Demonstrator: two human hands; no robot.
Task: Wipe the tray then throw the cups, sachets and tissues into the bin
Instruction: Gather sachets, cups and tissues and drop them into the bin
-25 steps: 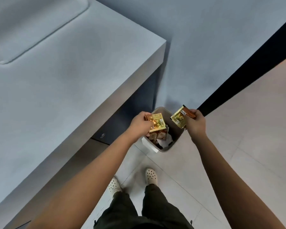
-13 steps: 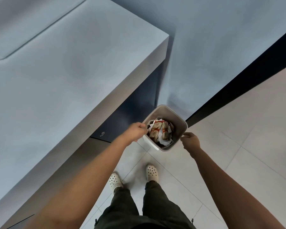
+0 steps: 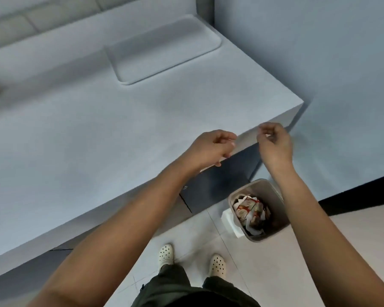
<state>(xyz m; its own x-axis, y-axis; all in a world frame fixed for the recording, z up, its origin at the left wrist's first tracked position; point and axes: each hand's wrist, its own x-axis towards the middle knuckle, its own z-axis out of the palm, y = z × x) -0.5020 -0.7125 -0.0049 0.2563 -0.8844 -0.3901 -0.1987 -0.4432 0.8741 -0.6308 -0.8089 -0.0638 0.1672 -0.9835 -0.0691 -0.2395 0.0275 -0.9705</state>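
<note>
I hold my left hand [image 3: 211, 149] and right hand [image 3: 274, 144], fingers loosely curled and gripping nothing, above the grey rectangular plastic bin [image 3: 275, 196] on the floor, which contains gold-and-red sachets [image 3: 248, 209] and white tissues [image 3: 254, 228], the pale rounded-rectangular tray [image 3: 164, 49] resting well beyond it on the counter [image 3: 75, 134].

No text, brand, number or sign is legible. The red and gold sachets [image 3: 249, 209] inside the bin [image 3: 275, 193] carry printed patterns, but these are too blurred and small to read.
</note>
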